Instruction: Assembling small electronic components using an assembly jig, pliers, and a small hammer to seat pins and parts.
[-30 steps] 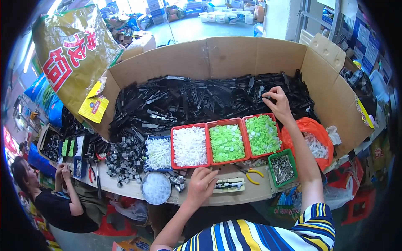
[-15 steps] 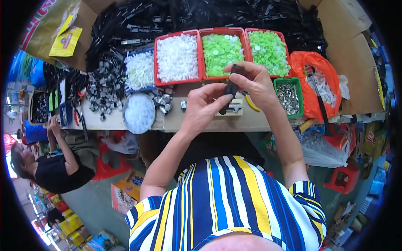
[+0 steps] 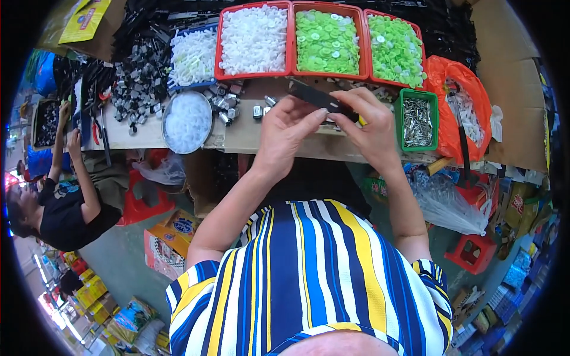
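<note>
Now lifted off the worktop's (image 3: 249, 133) near edge: long black plastic strip (image 3: 320, 98), pinched between left hand (image 3: 285, 133) and right hand (image 3: 371, 127), ready for fitting.

Both hands, left (image 3: 285, 133) and right (image 3: 371, 127), are hovering over a bare strip of desk (image 3: 249, 133). Red trays (image 3: 255, 41) are blocking the far side, a round dish (image 3: 187, 121) and loose metal parts (image 3: 222, 104) are crowding the left, and a green bin (image 3: 418, 118) is standing just to the right.

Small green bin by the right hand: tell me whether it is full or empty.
Partly full. The small green bin holds a layer of small metal pieces covering its floor, below the rim, beside the right hand.
</note>
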`<state>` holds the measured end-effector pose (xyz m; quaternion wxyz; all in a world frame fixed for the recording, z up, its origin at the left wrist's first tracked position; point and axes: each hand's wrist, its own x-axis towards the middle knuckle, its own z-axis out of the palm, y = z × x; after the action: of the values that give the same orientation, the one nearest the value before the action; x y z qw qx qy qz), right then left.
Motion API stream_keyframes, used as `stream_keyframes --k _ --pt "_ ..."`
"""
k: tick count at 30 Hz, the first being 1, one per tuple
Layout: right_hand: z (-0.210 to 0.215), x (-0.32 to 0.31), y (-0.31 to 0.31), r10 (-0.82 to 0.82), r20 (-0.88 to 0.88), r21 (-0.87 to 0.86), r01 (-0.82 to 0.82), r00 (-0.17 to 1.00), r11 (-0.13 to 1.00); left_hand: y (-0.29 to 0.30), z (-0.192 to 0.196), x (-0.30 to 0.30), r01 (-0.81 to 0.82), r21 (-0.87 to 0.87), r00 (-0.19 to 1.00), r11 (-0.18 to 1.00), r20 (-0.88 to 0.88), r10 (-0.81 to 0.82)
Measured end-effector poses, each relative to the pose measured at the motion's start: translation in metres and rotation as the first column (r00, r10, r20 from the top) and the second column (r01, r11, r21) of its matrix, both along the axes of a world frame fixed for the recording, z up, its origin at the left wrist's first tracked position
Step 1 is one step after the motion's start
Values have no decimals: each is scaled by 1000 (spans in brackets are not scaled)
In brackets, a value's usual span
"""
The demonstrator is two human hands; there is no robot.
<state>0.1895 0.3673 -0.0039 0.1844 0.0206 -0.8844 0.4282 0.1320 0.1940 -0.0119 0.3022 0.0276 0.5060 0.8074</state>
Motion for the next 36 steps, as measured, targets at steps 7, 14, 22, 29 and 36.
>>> stream_keyframes --k 7,14,22,29,36 --pt "-22 -2 7 109 64 185 -120 992 975 -64 -22 -20 -329 -240 883 913 -422 207" --pt "-28 -2 6 123 80 226 -138 989 964 -67 -28 -17 -325 -295 872 898 -461 164" --pt "-32 -1 0 93 126 295 -127 988 947 -62 -27 -16 -306 -404 814 862 -581 16" --pt "-28 -5 2 98 138 370 -143 985 918 -41 -24 -11 -364 -465 620 807 -768 -163" --pt "-27 2 7 99 159 377 -153 982 913 -12 -31 -15 -391 -518 48 761 -837 -545"
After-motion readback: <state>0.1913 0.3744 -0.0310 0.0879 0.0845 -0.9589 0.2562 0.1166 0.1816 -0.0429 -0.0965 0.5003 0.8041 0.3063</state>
